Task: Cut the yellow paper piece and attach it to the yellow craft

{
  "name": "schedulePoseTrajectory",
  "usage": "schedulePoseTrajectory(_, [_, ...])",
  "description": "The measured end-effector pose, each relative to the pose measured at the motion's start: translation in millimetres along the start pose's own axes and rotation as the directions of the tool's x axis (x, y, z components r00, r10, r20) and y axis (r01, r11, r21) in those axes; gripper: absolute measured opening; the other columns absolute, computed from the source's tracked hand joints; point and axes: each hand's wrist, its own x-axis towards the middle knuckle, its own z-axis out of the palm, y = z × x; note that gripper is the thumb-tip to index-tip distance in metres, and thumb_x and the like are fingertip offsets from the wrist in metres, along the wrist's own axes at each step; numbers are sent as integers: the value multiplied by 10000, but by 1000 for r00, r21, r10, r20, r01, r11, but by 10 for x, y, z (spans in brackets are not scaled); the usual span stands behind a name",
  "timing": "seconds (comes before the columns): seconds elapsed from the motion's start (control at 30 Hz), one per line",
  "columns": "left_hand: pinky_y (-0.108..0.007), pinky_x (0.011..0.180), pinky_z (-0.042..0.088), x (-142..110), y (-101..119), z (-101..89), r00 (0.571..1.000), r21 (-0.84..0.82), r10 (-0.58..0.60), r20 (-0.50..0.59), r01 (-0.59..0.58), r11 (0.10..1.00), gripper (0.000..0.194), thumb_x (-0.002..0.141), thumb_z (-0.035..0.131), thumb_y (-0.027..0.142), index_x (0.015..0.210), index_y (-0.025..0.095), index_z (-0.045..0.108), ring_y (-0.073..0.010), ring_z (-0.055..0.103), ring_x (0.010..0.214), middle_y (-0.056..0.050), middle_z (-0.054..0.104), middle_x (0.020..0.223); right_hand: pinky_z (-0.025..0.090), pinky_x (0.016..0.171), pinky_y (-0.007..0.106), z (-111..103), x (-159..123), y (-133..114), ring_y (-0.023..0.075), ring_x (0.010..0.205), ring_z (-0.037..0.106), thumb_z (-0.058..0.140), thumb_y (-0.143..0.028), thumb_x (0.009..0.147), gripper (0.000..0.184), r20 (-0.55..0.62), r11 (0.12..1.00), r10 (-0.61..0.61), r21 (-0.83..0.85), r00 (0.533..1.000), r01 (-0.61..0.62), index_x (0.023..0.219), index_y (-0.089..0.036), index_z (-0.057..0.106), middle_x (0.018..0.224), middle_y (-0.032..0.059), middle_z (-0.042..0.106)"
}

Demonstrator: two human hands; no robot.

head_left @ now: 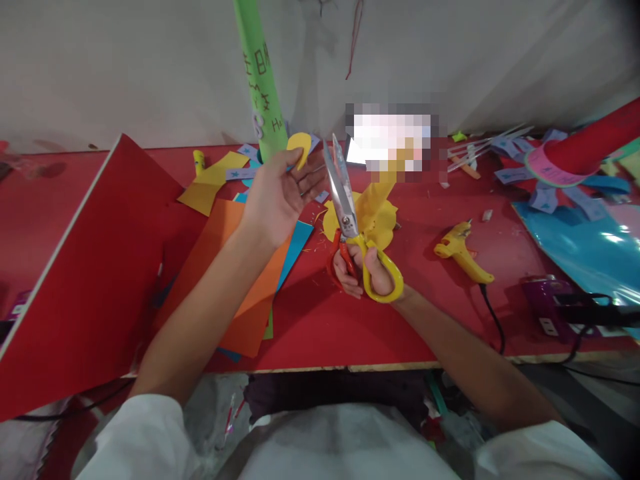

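Gripping the scissors (pixel 350 227) by the yellow and red handles, the right hand (pixel 367 270) has its fingers closed through the loops above the middle of the red table (pixel 320 333), well in from its near edge. The blades look nearly shut and point up and away, toward the far edge.

Just left of the blade tips, the left hand (pixel 277 193) is raised off the table and pinches a small yellow paper piece (pixel 300 150) between thumb and fingertips; the paper is clear of the blades, though close.

Under the left forearm lie an orange sheet (pixel 245 287) and a blue sheet (pixel 297 243), with a large red card (pixel 90 280) hanging over the near left corner. Behind the scissors sits a crumpled yellow paper (pixel 375 213). Toward the right edge rests a glue gun (pixel 463 253), its cord dropping over the near edge.

My reading of the risk: the fingertips sit near the blade points, so a hurried cut could nick them, and such a small piece could slip or twist, spoiling the cut.
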Motion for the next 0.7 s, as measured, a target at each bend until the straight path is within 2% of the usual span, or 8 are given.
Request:
schedulePoseTrajectory(0.13, [-295, 880, 620, -2, -18, 7, 999, 2, -36, 21, 36, 999, 268, 1089, 496, 251, 834, 207, 566, -169, 758, 803, -39, 768, 838, 339, 351, 193, -4, 3, -12, 57, 378, 296, 478, -918, 942, 676, -7, 1000, 4, -8, 1000, -4, 864, -247, 480, 592, -119, 409])
schedulePoseTrajectory(0.33, [-311, 927, 615, 2, -5, -11, 1000, -37, -21, -4, 20, 999, 255, 1096, 493, 240, 867, 208, 602, -194, 790, 896, -31, 784, 830, 319, 345, 207, -7, 2, 11, 57, 366, 273, 483, -959, 899, 704, -35, 998, 42, -37, 998, -44, 857, -257, 460, 584, -125, 388])
schedulePoseTrajectory(0.6, [-315, 910, 620, 0, -10, -7, 999, -33, 9, -43, -10, 999, 249, 1084, 524, 257, 857, 210, 613, -185, 782, 861, -25, 763, 795, 328, 348, 216, -4, -11, 7, 55, 367, 282, 532, -945, 891, 693, -61, 996, 66, -49, 996, -69, 850, -257, 457, 582, -119, 396])
schedulePoseTrajectory(0.7, [-325, 892, 613, -1, -5, -7, 998, -35, 6, -57, -8, 999, 228, 1068, 553, 239, 849, 224, 616, -189, 758, 834, -16, 758, 769, 331, 349, 215, -13, -11, 26, 57, 368, 281, 531, -919, 917, 670, -46, 998, 41, -47, 998, -43, 862, -254, 465, 585, -119, 398])
